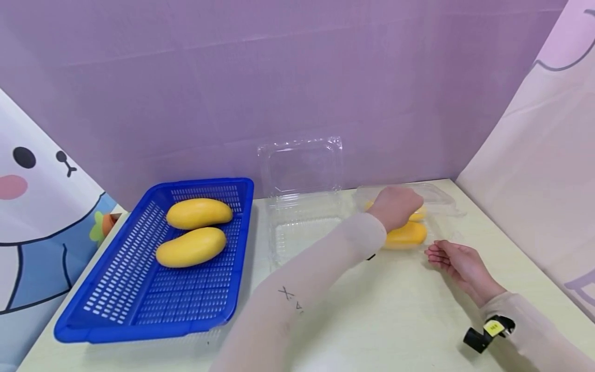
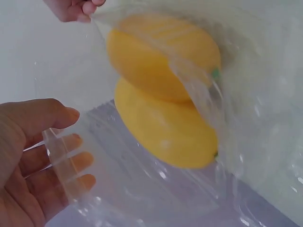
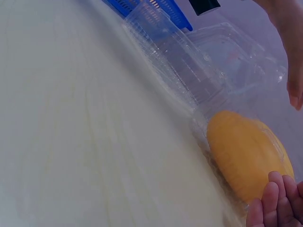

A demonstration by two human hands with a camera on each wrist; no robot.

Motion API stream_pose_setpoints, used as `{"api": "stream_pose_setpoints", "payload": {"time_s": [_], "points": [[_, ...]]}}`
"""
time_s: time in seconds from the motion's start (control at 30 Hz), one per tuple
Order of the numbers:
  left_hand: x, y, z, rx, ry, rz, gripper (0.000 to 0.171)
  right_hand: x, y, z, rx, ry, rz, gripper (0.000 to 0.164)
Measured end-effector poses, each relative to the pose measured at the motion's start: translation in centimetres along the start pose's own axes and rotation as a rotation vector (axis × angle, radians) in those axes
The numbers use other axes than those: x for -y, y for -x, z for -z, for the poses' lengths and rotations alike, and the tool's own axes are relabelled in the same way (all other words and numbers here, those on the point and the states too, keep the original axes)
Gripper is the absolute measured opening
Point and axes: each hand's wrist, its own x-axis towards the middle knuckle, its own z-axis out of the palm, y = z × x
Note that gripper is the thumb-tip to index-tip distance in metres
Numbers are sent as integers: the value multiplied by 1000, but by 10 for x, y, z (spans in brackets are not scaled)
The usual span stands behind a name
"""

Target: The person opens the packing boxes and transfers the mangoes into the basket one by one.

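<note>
At the right of the head view, two yellow mangoes lie in a clear plastic clamshell container, partly hidden by my left hand. In the left wrist view the lid has its edge between my left thumb and fingers, which show through the plastic. It slants over the mangoes. My right hand is beside the container's near right corner, palm turned inward and fingers loosely bent. In the right wrist view, its fingertips are close to a mango; whether they touch the container I cannot tell.
A blue plastic basket with two mangoes stands on the left. Between it and my left hand is another clear clamshell container, its lid upright. A purple cloth hangs behind the pale table.
</note>
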Motion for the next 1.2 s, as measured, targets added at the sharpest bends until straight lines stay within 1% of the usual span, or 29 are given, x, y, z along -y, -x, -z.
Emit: {"api": "stream_pose_setpoints", "payload": {"time_s": [0.1,0.2,0.33,0.43,0.53,0.63,0.73,0.83,1.03,1.1,1.2], "points": [[10,3,1,5,36,10,19,0,0,0,1,-4,-3,33],[21,5,2,32,112,43,22,1,0,0,6,-13,-2,32],[34,9,3,45,158,84,24,1,-1,0,2,-2,0,32],[44,12,3,24,192,103,27,1,-1,-1,-5,12,-4,31],[53,15,3,-1,276,120,34,1,-1,-1,-5,20,-6,31],[63,18,4,-34,340,133,38,1,-1,-1,2,19,2,32],[72,19,2,-83,363,144,38,1,-1,0,7,10,11,32],[80,17,-3,-147,411,173,35,0,-2,1,4,6,11,32],[91,14,-12,-305,490,273,32,1,-2,1,-7,14,-1,30],[92,14,-15,-361,546,309,32,2,-2,1,-10,17,0,30],[92,15,-19,-444,681,362,33,2,-1,0,-10,17,5,30]]}}
